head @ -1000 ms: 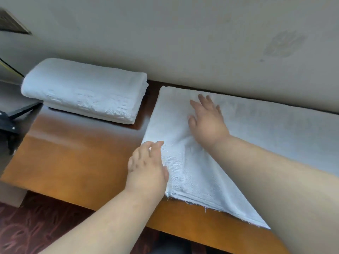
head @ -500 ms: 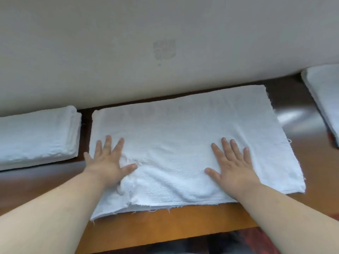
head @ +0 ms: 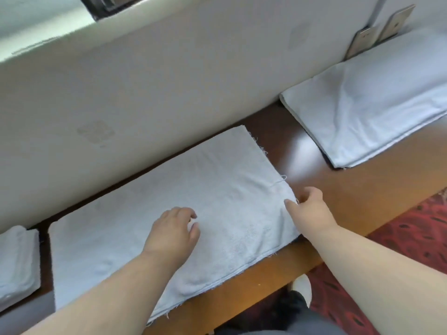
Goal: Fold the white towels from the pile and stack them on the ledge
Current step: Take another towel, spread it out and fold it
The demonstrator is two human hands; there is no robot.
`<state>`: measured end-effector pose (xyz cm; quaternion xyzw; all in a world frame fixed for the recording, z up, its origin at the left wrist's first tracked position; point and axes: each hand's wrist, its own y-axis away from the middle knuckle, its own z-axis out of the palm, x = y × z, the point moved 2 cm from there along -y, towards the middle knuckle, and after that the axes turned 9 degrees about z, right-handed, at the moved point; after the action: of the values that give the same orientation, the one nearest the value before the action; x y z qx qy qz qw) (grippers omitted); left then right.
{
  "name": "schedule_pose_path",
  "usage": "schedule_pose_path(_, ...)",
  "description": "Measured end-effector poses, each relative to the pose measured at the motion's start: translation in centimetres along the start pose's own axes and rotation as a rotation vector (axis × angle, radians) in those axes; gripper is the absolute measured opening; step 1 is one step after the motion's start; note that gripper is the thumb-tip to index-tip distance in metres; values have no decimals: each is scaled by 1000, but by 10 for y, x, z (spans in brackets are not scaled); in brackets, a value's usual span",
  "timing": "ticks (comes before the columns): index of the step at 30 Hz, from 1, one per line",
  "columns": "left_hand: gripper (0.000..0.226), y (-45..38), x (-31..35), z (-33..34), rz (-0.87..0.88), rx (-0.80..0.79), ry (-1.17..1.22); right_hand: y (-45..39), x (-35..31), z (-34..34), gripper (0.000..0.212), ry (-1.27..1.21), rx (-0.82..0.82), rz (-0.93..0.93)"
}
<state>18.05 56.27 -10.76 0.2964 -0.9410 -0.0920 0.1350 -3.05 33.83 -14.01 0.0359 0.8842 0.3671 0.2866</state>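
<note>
Wood ledge, mid frame: towel was pressed flat w/ both hands; now right hand pinches its right edge, left hand rests loose on it. Next fold coming.

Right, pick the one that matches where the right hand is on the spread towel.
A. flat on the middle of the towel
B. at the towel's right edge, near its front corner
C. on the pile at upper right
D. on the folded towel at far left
B: the right hand sits at the right edge of the spread towel, its fingers curled at the edge near the front corner.
</note>
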Motion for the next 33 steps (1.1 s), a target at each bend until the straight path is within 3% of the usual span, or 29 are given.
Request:
schedule_pose_path(4, 32, -95, 77, -19, 85, 17, 137, -12, -4, -9, 41, 179, -143, 68)
schedule_pose_path(7, 45, -162, 120, -20, -36, -40, 285, -12, 0, -7, 18, 154, -156, 36)
schedule_pose_path(9, 57, -195, 141, -13, -168, -94, 379, -10, 0, -2, 17, 99, -147, 15)
schedule_pose_path(13, 82, -239, 155, 4, -371, -84, 251, -9, 3, 6, 28, -66, -229, 100)
schedule_pose_path(17, 94, -260, 153, 15, -553, -85, 119, -11, 7, 7, 13, -78, -288, 39)
schedule_pose_path(19, 87, -266, 152, 20, -572, -60, 106, -6, 6, 6, 3, -68, -288, -93)
schedule_pose_path(21, 75, -269, 146, 21, -602, -27, 168, 4, -2, 4, 15, -48, -301, -225)
schedule_pose_path(26, 39, -255, 126, -5, -535, -13, 512, 28, -22, 5, 16, 14, -335, -421)
schedule_pose_path(33, 32, -178, 64, -72, -562, 244, 847, 82, -48, 28, 23, 168, -465, -660)
